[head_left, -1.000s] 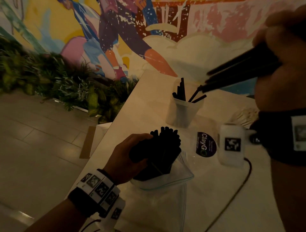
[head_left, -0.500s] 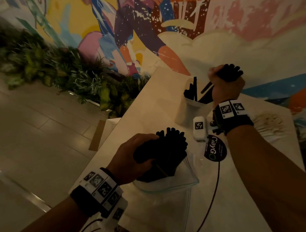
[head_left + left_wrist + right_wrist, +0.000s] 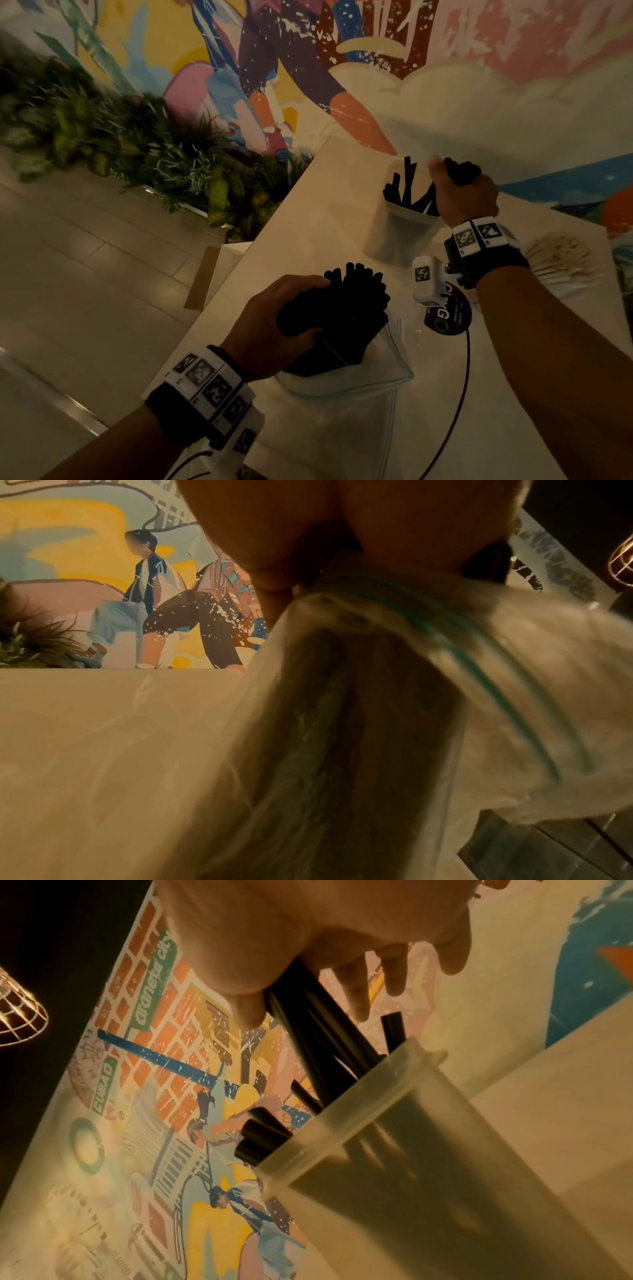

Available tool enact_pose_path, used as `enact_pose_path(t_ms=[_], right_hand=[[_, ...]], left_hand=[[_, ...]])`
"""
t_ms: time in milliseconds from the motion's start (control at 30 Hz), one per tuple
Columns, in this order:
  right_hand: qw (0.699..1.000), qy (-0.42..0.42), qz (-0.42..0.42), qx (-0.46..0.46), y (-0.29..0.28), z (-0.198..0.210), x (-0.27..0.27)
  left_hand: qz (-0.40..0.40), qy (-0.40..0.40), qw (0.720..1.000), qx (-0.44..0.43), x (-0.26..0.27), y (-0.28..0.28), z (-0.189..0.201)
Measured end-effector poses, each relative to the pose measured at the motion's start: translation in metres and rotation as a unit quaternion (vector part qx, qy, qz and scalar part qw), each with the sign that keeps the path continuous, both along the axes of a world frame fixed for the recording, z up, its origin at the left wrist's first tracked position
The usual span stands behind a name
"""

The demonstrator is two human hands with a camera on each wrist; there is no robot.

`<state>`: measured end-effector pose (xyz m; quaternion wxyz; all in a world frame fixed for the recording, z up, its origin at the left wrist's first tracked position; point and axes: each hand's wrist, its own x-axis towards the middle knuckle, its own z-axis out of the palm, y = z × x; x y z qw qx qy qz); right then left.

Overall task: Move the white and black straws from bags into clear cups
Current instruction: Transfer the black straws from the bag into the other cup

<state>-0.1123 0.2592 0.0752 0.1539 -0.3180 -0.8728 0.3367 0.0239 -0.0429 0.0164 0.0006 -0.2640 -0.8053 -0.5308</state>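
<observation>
My left hand [image 3: 301, 308] grips a thick bundle of black straws [image 3: 356, 308] standing upright in a clear zip bag [image 3: 346, 380] near the table's front. In the left wrist view the bag [image 3: 479, 653] fills the frame under my left hand [image 3: 308, 547]. My right hand [image 3: 454, 173] holds a smaller bunch of black straws [image 3: 308, 1031] by their tops, over a clear cup [image 3: 400, 233]. Their lower ends are inside the cup [image 3: 428, 1150], beside other black straws [image 3: 263, 1137]. My right hand [image 3: 301, 993] pinches the bunch between thumb and index finger, the other fingers spread.
White straws [image 3: 561, 260] lie in a fan at the table's right side. A round dark sticker [image 3: 445, 318] and a thin cable [image 3: 462, 377] lie on the white table [image 3: 325, 212]. The table's left edge drops to a tiled floor and plants [image 3: 137, 161].
My right hand has carried its bunch of black straws from close to the camera out to the cup and lowered their ends into it. The left hand keeps its grip on the bundle.
</observation>
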Motion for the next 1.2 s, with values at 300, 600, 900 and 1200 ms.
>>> enact_pose_path(t_ms=[300,600,900,1200], right_hand=[[0.973,0.221,0.039,0.058,0.007,-0.001,0.004],[0.969,0.070,0.094,0.219,0.008,-0.024,0.002],[0.941,0.019,0.129,0.313,-0.010,0.003,0.038],[0.886,-0.001,0.404,-0.230,-0.071,-0.020,0.168]], left_hand=[[0.003,0.002,1.000,-0.002,-0.001,0.000,-0.001],[0.005,0.011,1.000,-0.004,-0.001,0.000,0.000],[0.009,0.016,1.000,-0.006,-0.001,0.000,-0.002],[-0.011,0.041,0.999,-0.009,-0.006,0.000,-0.003]])
